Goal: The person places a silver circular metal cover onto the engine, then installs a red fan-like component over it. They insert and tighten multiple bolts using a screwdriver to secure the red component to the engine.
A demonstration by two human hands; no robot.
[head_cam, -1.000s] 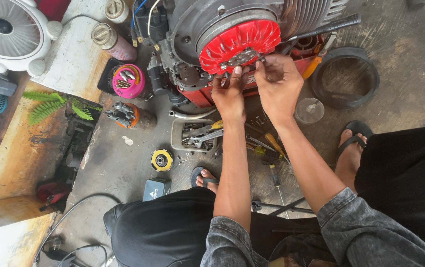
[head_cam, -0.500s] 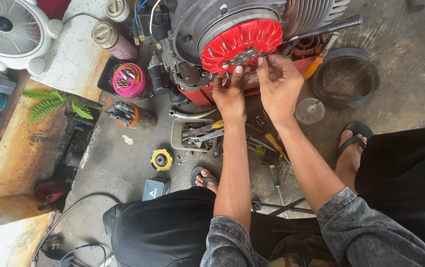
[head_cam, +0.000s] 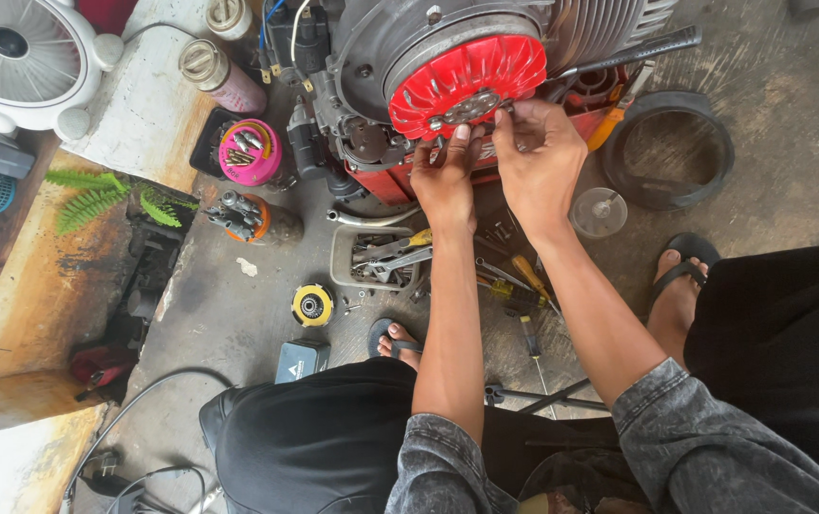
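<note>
Both hands work at the lower edge of the red finned metal flywheel fan [head_cam: 466, 81] on a grey small engine [head_cam: 447, 57] that sits on the concrete floor [head_cam: 238, 324]. The left hand [head_cam: 445, 176] is half closed, its fingertips pressed against the fan's rim and the engine body just below it. The right hand [head_cam: 538, 157] is curled, its fingers pinching something small at the silver hub plate [head_cam: 471, 107] in the fan's centre; what it pinches cannot be made out. Below the wrists lies a grey tray of wrenches [head_cam: 376, 259], with a yellow round disc [head_cam: 312, 306] near it. A black rubber ring [head_cam: 668, 150] lies right of the right hand.
</note>
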